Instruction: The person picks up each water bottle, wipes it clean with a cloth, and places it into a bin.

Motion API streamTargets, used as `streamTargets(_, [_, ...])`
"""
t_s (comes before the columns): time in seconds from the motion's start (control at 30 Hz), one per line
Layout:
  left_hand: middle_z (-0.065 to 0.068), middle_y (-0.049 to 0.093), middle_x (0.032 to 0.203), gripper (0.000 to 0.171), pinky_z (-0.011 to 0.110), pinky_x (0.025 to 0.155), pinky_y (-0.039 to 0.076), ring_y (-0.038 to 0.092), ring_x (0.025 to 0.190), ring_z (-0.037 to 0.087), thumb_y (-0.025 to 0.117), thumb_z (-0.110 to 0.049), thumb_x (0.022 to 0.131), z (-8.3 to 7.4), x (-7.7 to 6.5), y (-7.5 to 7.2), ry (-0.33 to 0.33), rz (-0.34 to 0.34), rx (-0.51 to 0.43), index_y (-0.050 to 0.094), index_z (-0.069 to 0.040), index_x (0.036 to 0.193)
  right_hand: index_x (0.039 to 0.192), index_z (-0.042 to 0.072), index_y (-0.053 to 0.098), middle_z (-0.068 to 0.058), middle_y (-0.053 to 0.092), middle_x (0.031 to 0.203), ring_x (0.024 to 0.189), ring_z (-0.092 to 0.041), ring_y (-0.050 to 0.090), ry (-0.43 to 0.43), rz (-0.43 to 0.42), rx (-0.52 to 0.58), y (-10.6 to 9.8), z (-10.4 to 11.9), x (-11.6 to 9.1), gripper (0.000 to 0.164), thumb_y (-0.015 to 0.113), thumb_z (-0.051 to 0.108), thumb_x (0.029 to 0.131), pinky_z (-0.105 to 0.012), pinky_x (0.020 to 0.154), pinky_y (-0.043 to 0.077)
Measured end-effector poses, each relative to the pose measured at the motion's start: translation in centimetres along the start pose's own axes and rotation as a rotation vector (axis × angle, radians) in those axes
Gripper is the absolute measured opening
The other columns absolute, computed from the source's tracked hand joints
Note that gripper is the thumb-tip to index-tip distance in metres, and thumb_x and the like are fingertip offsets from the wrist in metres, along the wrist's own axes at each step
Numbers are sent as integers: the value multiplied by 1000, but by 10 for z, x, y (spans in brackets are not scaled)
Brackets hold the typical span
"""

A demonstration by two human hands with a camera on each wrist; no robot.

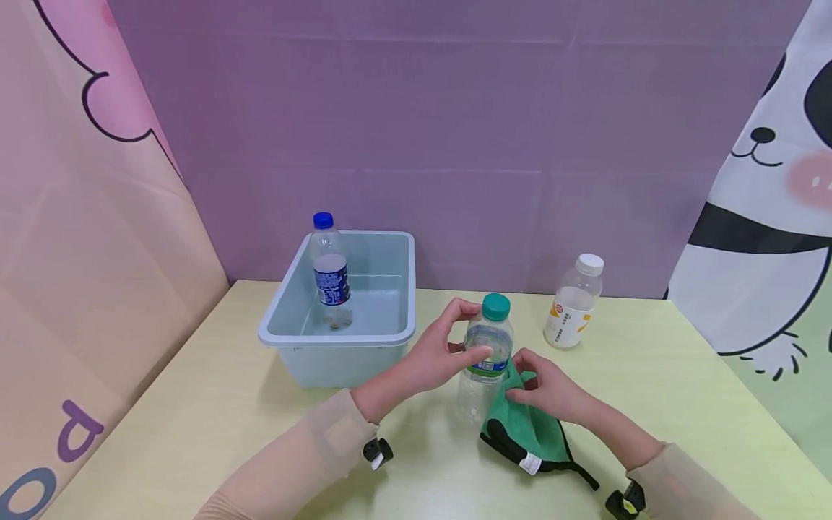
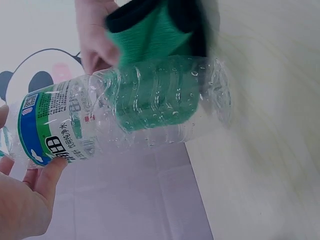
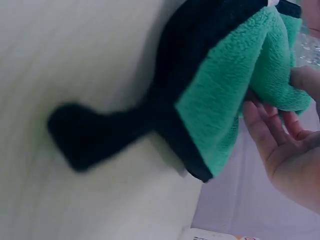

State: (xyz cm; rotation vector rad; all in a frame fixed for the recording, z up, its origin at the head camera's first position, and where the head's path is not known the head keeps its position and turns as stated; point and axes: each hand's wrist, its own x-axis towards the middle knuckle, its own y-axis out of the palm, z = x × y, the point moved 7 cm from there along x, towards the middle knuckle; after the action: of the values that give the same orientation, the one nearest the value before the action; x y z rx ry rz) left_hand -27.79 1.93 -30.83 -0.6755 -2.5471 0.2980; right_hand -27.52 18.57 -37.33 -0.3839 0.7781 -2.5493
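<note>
My left hand grips a clear plastic bottle with a green cap, fingers and thumb around its upper part by the green and blue label. The bottle stands nearly upright, tilted slightly. To its right my right hand pinches a green cloth with black edging, fuzzy in the right wrist view. The cloth hangs from the fingers against the bottle's side, its black loop trailing toward the table. Through the clear bottle wall, the green cloth shows in the left wrist view.
A light blue plastic bin stands left of the hands, holding an upright bottle with a blue cap. Back right on the table is a white-capped bottle. A purple backdrop rises behind the table.
</note>
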Motion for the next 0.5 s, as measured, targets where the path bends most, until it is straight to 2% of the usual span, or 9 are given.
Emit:
streamTargets(0.1, [11, 50, 129, 48, 40, 89, 53, 45, 123, 25, 68, -10, 92, 0, 0, 0, -1, 0, 0, 42, -7, 132, 105, 0, 50, -9, 61, 103, 90, -22, 58, 6, 13, -17, 3, -3, 1, 27, 70, 6, 88, -26, 75, 53])
streamTargets(0.17, [12, 50, 129, 48, 39, 88, 53, 45, 122, 25, 68, -10, 92, 0, 0, 0, 2, -1, 1, 42, -7, 132, 105, 0, 51, -9, 61, 103, 89, -22, 59, 4, 12, -16, 3, -4, 1, 27, 70, 6, 88, -27, 75, 54])
streamTargets(0.5, [11, 48, 131, 48, 38, 89, 52, 44, 124, 24, 68, -11, 92, 0, -2, -1, -4, 2, -2, 41, -8, 132, 104, -1, 50, -10, 56, 96, 65, -15, 60, 2, -33, 19, 0, 1, -3, 27, 71, 3, 87, -24, 64, 51])
